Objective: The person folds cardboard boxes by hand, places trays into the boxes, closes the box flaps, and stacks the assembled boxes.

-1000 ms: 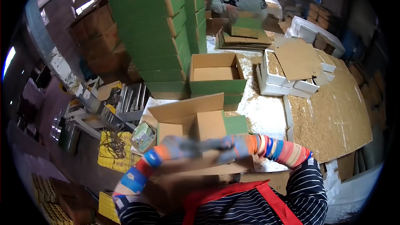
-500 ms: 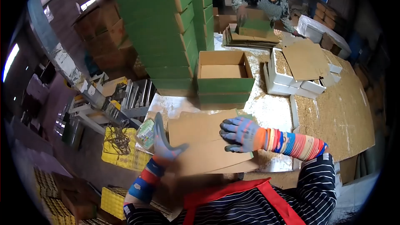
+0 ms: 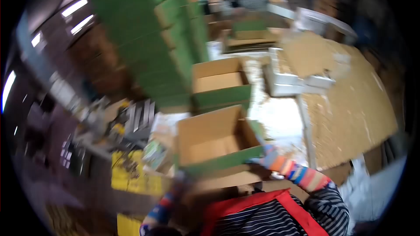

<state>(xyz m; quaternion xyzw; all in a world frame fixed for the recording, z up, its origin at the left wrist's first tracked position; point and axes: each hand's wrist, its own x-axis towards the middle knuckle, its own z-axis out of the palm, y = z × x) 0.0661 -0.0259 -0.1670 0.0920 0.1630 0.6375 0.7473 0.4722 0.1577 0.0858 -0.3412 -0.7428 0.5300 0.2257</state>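
Observation:
An opened cardboard box [image 3: 214, 142] with green outer sides stands in front of me, its hollow side facing up, slightly tilted. My right hand [image 3: 269, 155], in a grey-blue glove, is at the box's front right corner; its fingers are partly hidden and smeared. At the front left corner my left hand [image 3: 181, 181] is dark and blurred, and its fingers cannot be made out. Under the box's front edge lies flat brown cardboard [image 3: 232, 177]. Just behind stands another open green box [image 3: 221, 83].
Tall green box stacks [image 3: 135, 39] rise at the left. White foam trays [image 3: 284, 76] and a sawdust-coloured board [image 3: 350, 109] are at the right. Yellow trays [image 3: 131, 175] sit at the lower left. Across the table a person [image 3: 251, 0] stands behind stacked cardboard [image 3: 251, 39].
Flat cardboard lay in front of me under my open right hand; now an open box stands there. Both hands have moved down to its front corners. The view has shifted and blurred.

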